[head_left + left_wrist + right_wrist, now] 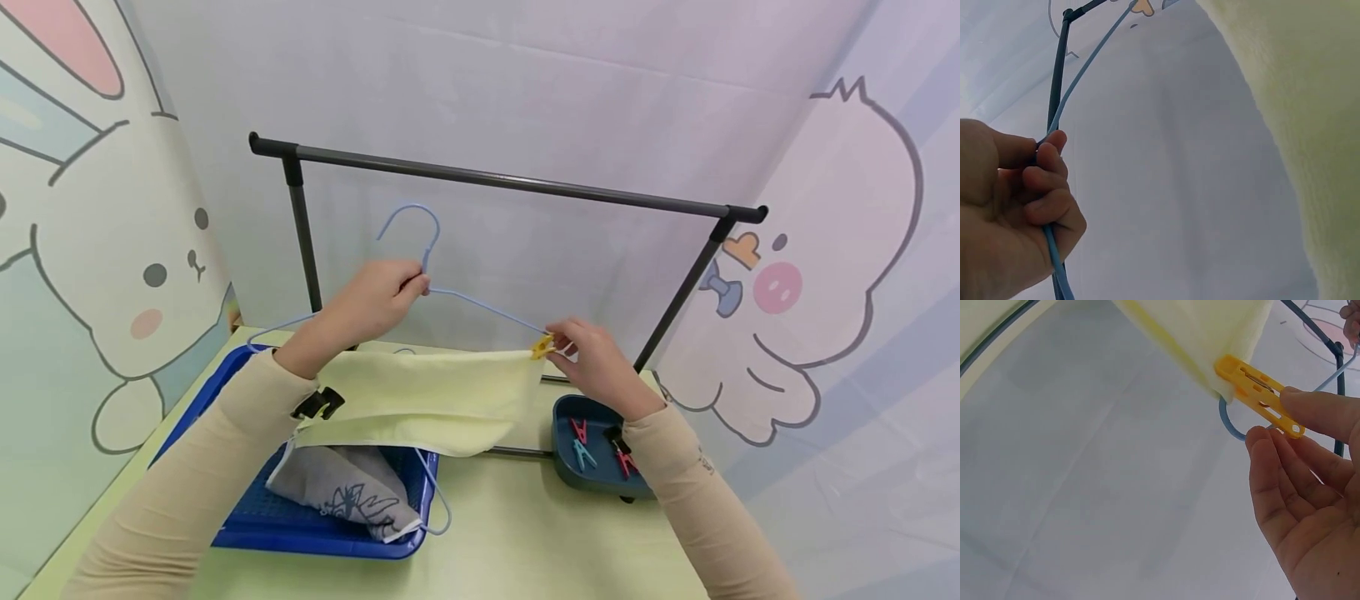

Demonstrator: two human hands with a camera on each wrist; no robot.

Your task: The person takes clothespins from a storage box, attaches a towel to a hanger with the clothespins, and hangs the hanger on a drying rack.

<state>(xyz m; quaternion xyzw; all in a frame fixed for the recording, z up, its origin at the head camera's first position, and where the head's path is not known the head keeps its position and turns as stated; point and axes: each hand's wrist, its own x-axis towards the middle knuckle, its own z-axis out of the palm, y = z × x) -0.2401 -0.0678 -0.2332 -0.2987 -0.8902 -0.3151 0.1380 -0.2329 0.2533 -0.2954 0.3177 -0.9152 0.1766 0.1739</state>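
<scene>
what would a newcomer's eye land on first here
Probably the pale yellow cloth, spread across the middle of the head view, beneath the hook of the blue hanger that the left hand grips. Next comes the bright yellow clip at the cloth's corner, pinched by the right hand. The big cartoon rabbit at the far left would likely catch the eye too.
</scene>
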